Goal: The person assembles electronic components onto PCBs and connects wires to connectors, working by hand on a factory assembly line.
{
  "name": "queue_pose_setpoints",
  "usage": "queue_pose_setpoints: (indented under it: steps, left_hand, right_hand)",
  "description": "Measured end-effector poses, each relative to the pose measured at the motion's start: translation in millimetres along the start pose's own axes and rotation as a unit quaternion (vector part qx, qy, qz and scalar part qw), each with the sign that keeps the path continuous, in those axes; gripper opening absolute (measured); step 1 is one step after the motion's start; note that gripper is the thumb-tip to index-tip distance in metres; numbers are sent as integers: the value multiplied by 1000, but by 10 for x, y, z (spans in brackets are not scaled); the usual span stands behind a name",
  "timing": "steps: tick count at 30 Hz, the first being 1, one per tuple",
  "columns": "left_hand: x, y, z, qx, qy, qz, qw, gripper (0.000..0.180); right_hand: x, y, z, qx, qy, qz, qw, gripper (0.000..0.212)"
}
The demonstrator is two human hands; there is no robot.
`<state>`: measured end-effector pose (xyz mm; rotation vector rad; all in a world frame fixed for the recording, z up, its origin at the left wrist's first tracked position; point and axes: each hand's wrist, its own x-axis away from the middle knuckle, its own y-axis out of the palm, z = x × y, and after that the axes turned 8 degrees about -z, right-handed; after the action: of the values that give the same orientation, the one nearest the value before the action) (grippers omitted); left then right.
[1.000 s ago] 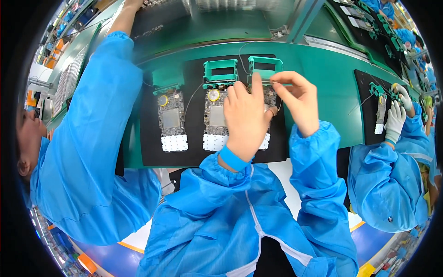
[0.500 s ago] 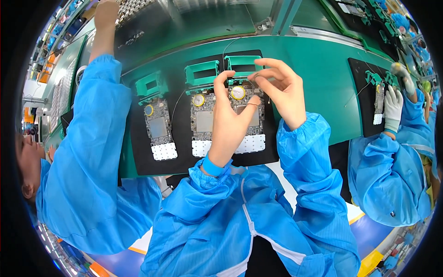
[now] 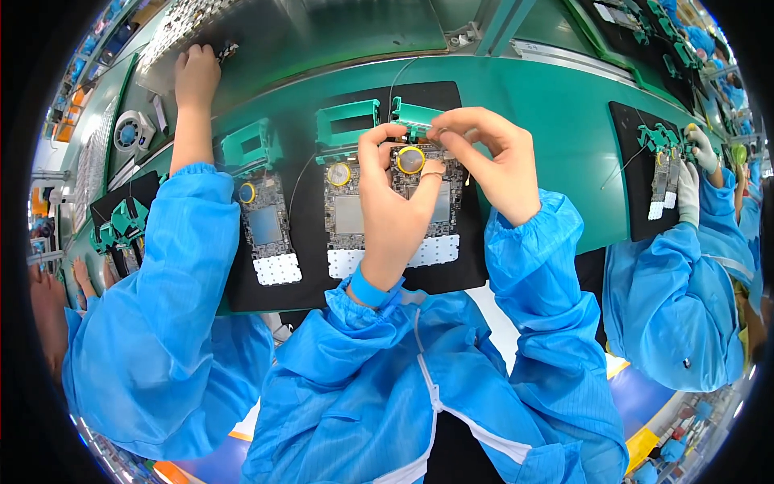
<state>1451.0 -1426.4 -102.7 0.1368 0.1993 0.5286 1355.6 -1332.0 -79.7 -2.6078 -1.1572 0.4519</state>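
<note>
On a black mat [image 3: 314, 290] in front of me lie several grey circuit boards with white-dotted lower ends. My left hand [image 3: 395, 202] grips the rightmost circuit board [image 3: 445, 230], index finger by its upper left, thumb bent across its face. Between them shows a round yellow-rimmed part [image 3: 410, 160]. A green plastic bracket [image 3: 413, 113] sits tilted at that board's top end. My right hand [image 3: 496, 157] is closed in a pinch at the bracket's lower edge. From under it hangs a thin wire [image 3: 468, 177]; its pinched stretch is hidden by the fingers.
Left of my hands lie a middle board [image 3: 348, 215] and a left board [image 3: 264, 226], with green brackets at their tops. A co-worker's bare hand [image 3: 197, 77] reaches over the bench at left. At right, another person's gloved hands [image 3: 689, 189] work on similar boards.
The bracket by my hands has tilted, and the wire end now hangs below my right hand. The co-worker's hand at left has come down and nearer. My hands have barely shifted.
</note>
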Motion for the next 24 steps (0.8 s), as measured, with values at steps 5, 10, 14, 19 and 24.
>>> queue_pose_setpoints:
  steps: [5,10,14,19,24]
  left_hand:
    - [0,-8,-17,-24,22,-1,999,33]
    - [-1,-6,-40,-33,26,4,999,30]
    - [0,17,-39,-26,24,14,999,28]
    - [21,-32,-7,-35,20,15,999,28]
    - [-3,28,-42,-34,19,2,999,27]
  right_hand:
    - [-17,14,-16,-14,5,6,1000,16]
    - [-18,11,-5,13,0,6,1000,17]
    - [-16,-5,-27,24,0,8,1000,17]
    - [-34,41,-26,28,-7,-2,1000,17]
    - [-9,-22,-12,44,-7,9,999,17]
